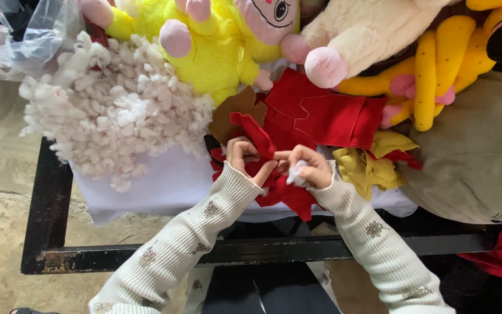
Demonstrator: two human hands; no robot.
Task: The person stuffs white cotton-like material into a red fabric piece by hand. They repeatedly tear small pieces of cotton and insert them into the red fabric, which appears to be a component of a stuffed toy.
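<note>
My left hand grips a small red fabric toy piece whose narrow end sticks up and to the left. My right hand pinches a tuft of white stuffing against the open edge of that red piece. Both hands meet over a heap of more red fabric pieces on a white cloth. A large mound of white stuffing lies to the left of my hands.
Yellow fabric pieces lie to the right of my right hand. Yellow, cream and orange plush toys crowd the far side. A clear plastic bag sits far left. A black metal table frame borders the cloth; a grey-brown cushion lies right.
</note>
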